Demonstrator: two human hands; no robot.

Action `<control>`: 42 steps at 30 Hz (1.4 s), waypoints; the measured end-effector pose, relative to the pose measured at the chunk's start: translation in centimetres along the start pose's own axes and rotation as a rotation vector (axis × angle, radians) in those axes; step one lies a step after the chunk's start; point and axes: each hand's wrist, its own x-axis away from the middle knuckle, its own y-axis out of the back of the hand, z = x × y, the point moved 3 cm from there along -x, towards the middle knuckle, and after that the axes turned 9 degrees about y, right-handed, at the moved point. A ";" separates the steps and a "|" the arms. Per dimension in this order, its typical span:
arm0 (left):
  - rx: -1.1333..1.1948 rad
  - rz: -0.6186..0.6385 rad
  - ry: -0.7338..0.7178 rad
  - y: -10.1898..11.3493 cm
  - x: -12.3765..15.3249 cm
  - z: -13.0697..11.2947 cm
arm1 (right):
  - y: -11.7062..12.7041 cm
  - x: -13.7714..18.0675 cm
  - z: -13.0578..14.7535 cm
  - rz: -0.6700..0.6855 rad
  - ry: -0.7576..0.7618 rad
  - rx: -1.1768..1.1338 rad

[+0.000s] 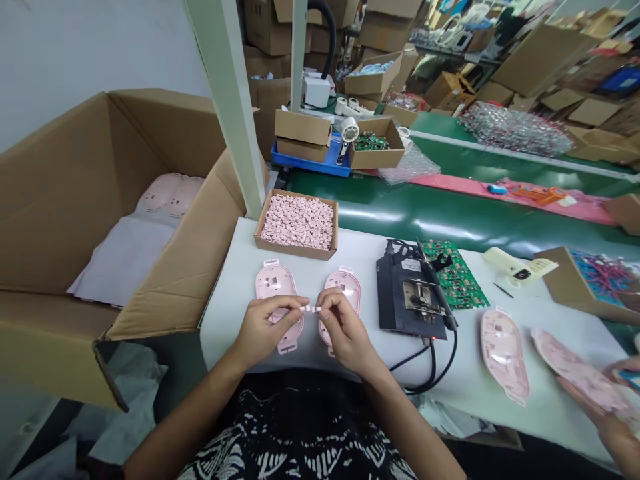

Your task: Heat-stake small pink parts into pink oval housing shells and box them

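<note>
Left hand: the grip is clenched, thumb and forefinger grasping one small pink part. Right hand: the grip is likewise clenched, pinching a second small pink part. The two parts are held end to end. Whether they touch cannot be told.

Landmark: the parts box, one open carton on the white desk, heaped with small pink pieces too many to count.

- Both hands and both held parts sit just in front of the parts box, above two pink shells: the left shell and the right shell, lying side by side.
- One black fixture stands to the right of the box, with one green circuit board touching its far side.
- Further right lies a third shell.
- Beyond it, a co-worker's hand is at a fourth shell.
- One large carton stands left of the box.
</note>
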 end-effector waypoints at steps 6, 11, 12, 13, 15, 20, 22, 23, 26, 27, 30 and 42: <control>-0.133 -0.210 0.089 2.9 -1.0 1.9 | 4.5 -0.9 -2.1 -0.214 -0.169 0.308; -0.436 -0.249 0.007 5.1 -2.2 2.9 | 6.8 -2.0 -4.5 -0.126 -0.244 0.645; -0.440 -0.244 0.016 5.3 -2.3 3.1 | 6.8 -2.1 -4.8 -0.114 -0.254 0.646; -0.437 -0.245 0.027 5.5 -2.3 3.2 | 6.7 -2.1 -5.0 -0.101 -0.263 0.652; -0.431 -0.252 0.047 5.6 -2.3 3.6 | 6.4 -2.2 -5.2 -0.075 -0.275 0.669; -0.433 -0.241 0.069 5.5 -2.1 4.4 | 5.8 -2.3 -5.5 -0.034 -0.262 0.738; -0.437 -0.225 0.074 5.4 -2.1 4.6 | 5.7 -2.3 -5.6 -0.027 -0.238 0.777; -0.441 -0.219 0.075 5.4 -2.2 4.7 | 5.7 -2.3 -5.7 -0.025 -0.225 0.796; -0.454 -0.220 0.075 5.5 -2.3 4.7 | 5.8 -2.3 -5.7 -0.018 -0.190 0.836; -0.461 -0.228 0.074 5.5 -2.3 4.6 | 5.9 -2.3 -5.7 -0.017 -0.177 0.844; -0.503 -0.240 0.060 5.7 -2.5 4.2 | 6.0 -1.9 -5.8 -0.024 -0.129 0.863; -1.075 0.035 -0.008 4.3 -4.4 3.6 | 6.1 0.1 -8.1 -0.089 0.049 0.896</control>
